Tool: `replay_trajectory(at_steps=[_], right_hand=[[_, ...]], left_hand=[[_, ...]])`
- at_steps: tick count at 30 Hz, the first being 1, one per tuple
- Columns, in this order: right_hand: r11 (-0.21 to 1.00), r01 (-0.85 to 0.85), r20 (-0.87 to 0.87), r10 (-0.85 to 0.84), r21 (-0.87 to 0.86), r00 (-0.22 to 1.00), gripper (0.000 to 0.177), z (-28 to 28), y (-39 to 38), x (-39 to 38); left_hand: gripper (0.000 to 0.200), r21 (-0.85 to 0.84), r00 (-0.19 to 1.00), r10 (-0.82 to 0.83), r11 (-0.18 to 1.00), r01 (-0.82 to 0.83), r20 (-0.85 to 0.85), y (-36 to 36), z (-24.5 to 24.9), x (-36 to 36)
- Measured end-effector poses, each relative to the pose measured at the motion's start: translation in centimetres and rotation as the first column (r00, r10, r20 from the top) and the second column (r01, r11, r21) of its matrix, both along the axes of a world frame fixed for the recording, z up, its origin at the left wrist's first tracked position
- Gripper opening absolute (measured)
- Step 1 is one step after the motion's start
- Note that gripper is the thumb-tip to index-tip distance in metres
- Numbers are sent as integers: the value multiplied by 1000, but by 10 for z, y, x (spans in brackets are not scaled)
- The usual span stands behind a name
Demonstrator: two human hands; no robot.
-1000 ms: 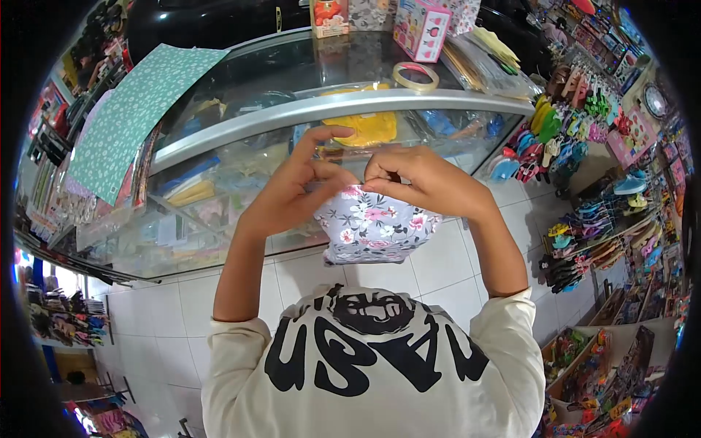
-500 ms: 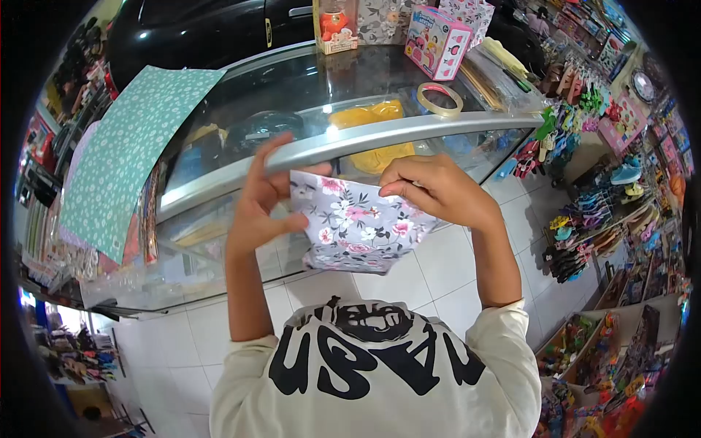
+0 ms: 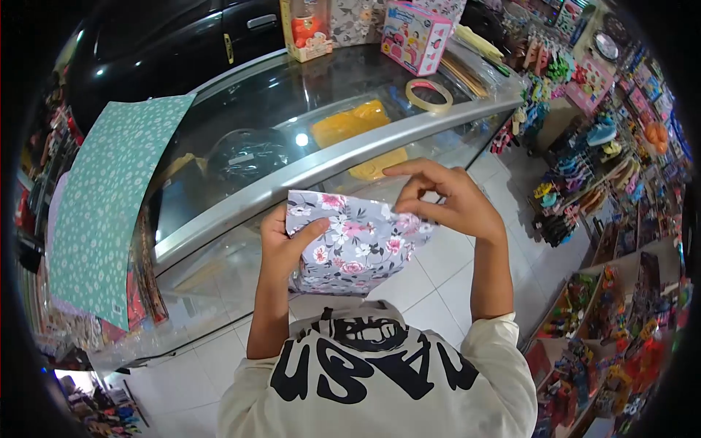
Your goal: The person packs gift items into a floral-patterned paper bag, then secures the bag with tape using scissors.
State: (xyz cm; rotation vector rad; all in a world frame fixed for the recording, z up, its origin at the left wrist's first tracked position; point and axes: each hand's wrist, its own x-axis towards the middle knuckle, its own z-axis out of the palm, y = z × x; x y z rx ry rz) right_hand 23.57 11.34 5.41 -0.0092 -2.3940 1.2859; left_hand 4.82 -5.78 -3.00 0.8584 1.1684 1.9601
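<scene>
A folded piece of grey floral wrapping paper (image 3: 350,244), printed with pink and white flowers, is held up in front of my chest. My left hand (image 3: 288,241) grips its left side, thumb on the front face and the other fingers behind. At the upper right corner of the paper is my right hand (image 3: 449,201). Its index finger is raised and stretched away from the thumb, which lies at the paper's edge. The back of the paper and whatever may be inside it are hidden.
A glass display counter (image 3: 241,212) stands before me. On it are a green floral sheet (image 3: 109,197), a roll of tape (image 3: 429,96), a pink toy box (image 3: 416,36) and a boxed red toy (image 3: 307,33). Racks of hair clips (image 3: 584,168) fill the right side.
My left hand, apart with spread fingers earlier, now grips the paper's left side. My right index finger has lifted off the top edge. The view has shifted slightly.
</scene>
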Motion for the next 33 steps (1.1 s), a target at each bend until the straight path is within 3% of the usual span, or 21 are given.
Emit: replay_trajectory(at_steps=[6, 9, 12, 15, 18, 21, 24, 25, 30, 32, 33], right_hand=[[986, 161, 43, -163, 48, 986, 39, 9, -18, 2], [990, 132, 31, -130, -59, 991, 42, 6, -18, 3], [989, 146, 41, -146, -2, 988, 44, 6, -24, 4], [992, 95, -71, -89, 79, 993, 53, -4, -26, 5], [987, 116, 104, -105, -113, 989, 58, -6, -28, 11], [976, 90, 55, -80, -196, 995, 59, -13, -32, 19], [933, 103, -240, -194, -346, 951, 64, -36, -29, 29], [877, 119, -199, -235, -466, 952, 79, -44, -28, 38], [848, 21, -71, -69, -530, 995, 106, -119, -60, 43], [882, 188, 36, -191, -433, 981, 105, -120, -85, 33], [849, 230, 63, -228, -476, 972, 102, -121, -89, 28]], left_hand=[[24, 25, 1000, -14, 1000, 14, 7, 0, -10, -6], [23, 34, 995, -38, 999, 35, 88, -4, -8, -10], [24, 37, 996, -3, 999, 0, 90, -9, -4, -11], [25, 37, 996, -9, 999, 5, 90, -12, -8, -10], [27, 40, 992, -35, 999, 31, 118, -15, -13, -7], [28, 47, 987, -27, 999, 19, 157, -17, -14, -2], [25, 97, 980, 14, 995, -34, 200, -18, -7, -4], [25, 104, 970, 45, 992, -72, 240, -18, -1, -4], [25, 140, 919, 169, 963, -232, 357, -11, 6, -12], [27, 132, 910, 164, 964, -229, 381, -8, 10, -10], [27, 131, 905, 163, 964, -231, 392, -6, 9, -9]])
